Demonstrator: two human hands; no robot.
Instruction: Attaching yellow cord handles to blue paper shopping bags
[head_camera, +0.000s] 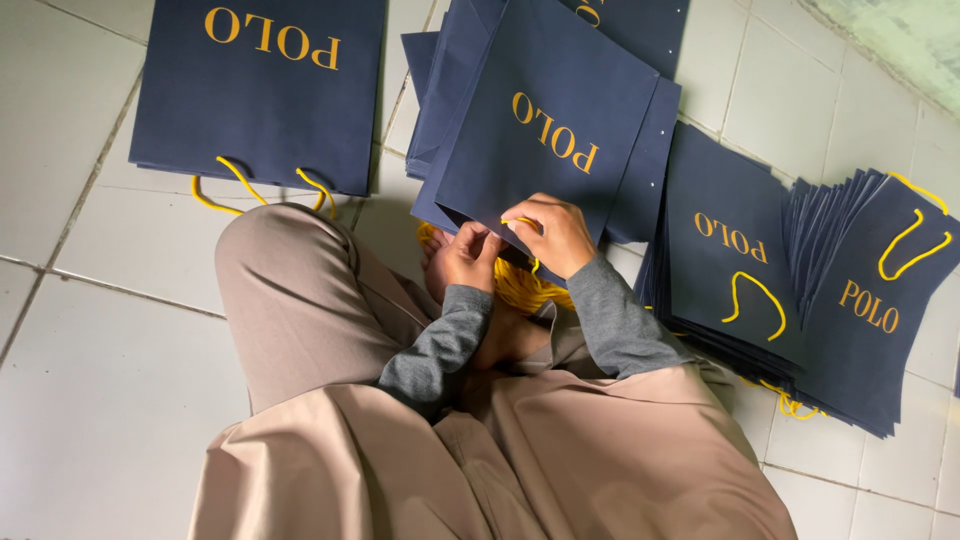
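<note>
The navy paper bag (545, 140) in hand lies flat on top of a loose pile, tilted so its long axis runs from about seven o'clock to one o'clock, with its open top edge nearest the seated person's lap. Right at that near edge a short piece of yellow cord (520, 221) shows, and both hands meet there. The right hand (555, 235) sits on the bag's lower edge, fingers curled and pinched on the cord; it is the nearer hand to the cord end. The left hand (465, 255) is just beside it at eight o'clock, fingers bent in against the bag's corner, though whether they grip the cord or only the paper I cannot tell. So the bag stretches away from the fingers toward one o'clock, and the edge being worked is directly under the fingertips.

Below the hands, in the lap, lies a bundle of yellow cords (520, 288). At ten o'clock from the hands a stack of finished bags (260, 95) rests on the white tiled floor (90, 380), yellow handles poking out of its near edge. At three o'clock, more bags with handles (850, 290) are fanned out, overlapping one another.
</note>
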